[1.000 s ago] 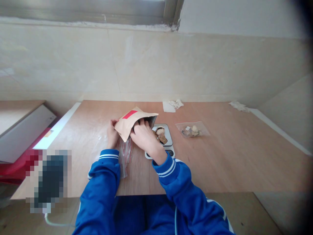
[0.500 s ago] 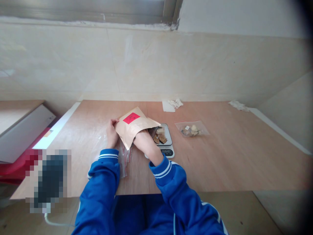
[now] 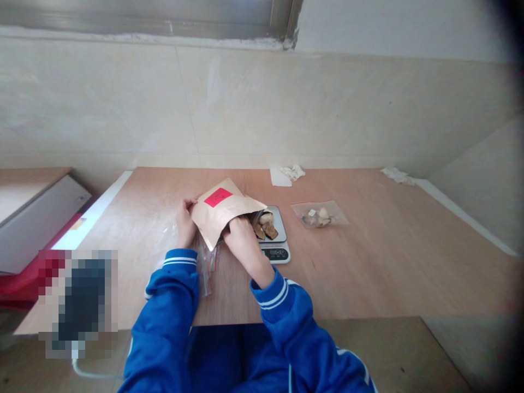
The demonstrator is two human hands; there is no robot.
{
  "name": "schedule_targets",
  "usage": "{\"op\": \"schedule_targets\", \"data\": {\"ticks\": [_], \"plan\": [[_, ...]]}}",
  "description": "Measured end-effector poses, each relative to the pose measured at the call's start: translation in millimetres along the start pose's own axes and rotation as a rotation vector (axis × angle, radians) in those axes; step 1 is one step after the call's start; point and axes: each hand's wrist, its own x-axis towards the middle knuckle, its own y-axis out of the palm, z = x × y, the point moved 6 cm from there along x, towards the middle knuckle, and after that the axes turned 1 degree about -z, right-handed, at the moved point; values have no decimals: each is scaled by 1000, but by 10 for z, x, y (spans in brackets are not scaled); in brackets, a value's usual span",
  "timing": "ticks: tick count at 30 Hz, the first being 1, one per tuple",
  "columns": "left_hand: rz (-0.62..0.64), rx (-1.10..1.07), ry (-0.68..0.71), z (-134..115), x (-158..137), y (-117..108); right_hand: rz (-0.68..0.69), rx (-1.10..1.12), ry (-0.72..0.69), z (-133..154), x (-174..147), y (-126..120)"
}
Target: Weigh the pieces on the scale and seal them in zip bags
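A brown paper bag (image 3: 233,207) with a red label lies tilted at the middle of the table, its mouth toward me. My left hand (image 3: 187,221) grips the bag's left edge. My right hand (image 3: 239,232) reaches into the mouth, and its fingers are hidden inside. Just right of the bag, a kitchen scale (image 3: 280,224) carries brown and pale dried pieces (image 3: 268,229), partly covered by the bag's corner. Clear zip bags (image 3: 207,273) with red seals lie between my forearms.
A clear zip bag with pale pieces (image 3: 321,217) lies right of the scale. White crumpled tissue (image 3: 292,172) and another white scrap (image 3: 397,176) are near the wall. A blurred-out dark device (image 3: 84,295) with a white cable sits at the left table edge.
My right hand has shifted slightly within the bag's mouth, and its wrist shows a little more. The left hand keeps its hold. The whole view has drifted slightly.
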Motion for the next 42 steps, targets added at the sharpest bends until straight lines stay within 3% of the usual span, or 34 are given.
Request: {"op": "schedule_targets", "data": {"ticks": [3, 7, 11, 15, 20, 27, 31, 36, 42], "plan": [[2, -5, 3, 6, 3, 2, 50, 7, 52, -5, -34, -49], [-26, 19, -7, 19, 10, -14, 17, 43, 68, 49, -97, -227], [-28, -13, 11, 31, 10, -8, -32, 266, 34, 66, -199, -438], [-13, -28, -5, 53, 6, 3, -70, 524, 93, -82, -305, -570], [-33, 25, -20, 7, -1, -12, -96, 702, 213, -298, -334, -553], [-23, 24, -19, -62, -17, -16, -64, 815, 177, -256, -285, -456], [-38, 22, -5, -116, -17, -23, -91, 757, 155, -234, -265, -430], [-35, 48, -1, -133, -9, -25, -188, 313, 23, -137, -173, -456], [-23, 94, 15, -80, 4, -28, -5, 24, -36, -86, -69, -257]]}}
